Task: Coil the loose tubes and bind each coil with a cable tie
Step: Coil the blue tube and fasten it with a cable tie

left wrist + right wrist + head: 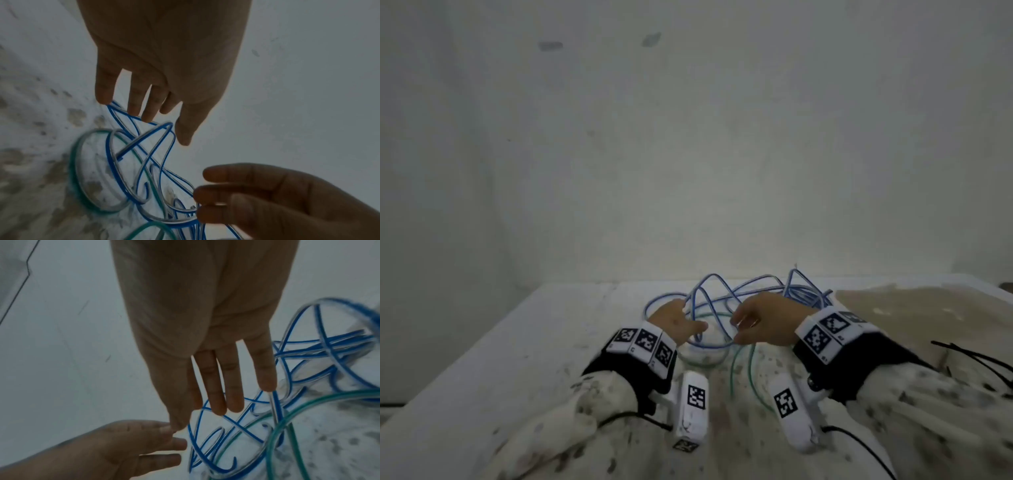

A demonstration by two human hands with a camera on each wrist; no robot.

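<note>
two hands work at the table: one left hand [677, 323] and one right hand [765, 322]. tubes come in two colours, a blue-striped tube [739, 289] tangled in so many loops that its count cannot be told, and one green tube [736, 366]. several black cable ties [972, 359] lie at the right, at least three.

Stained white table [493, 342] against pale wall [688, 137]
</note>
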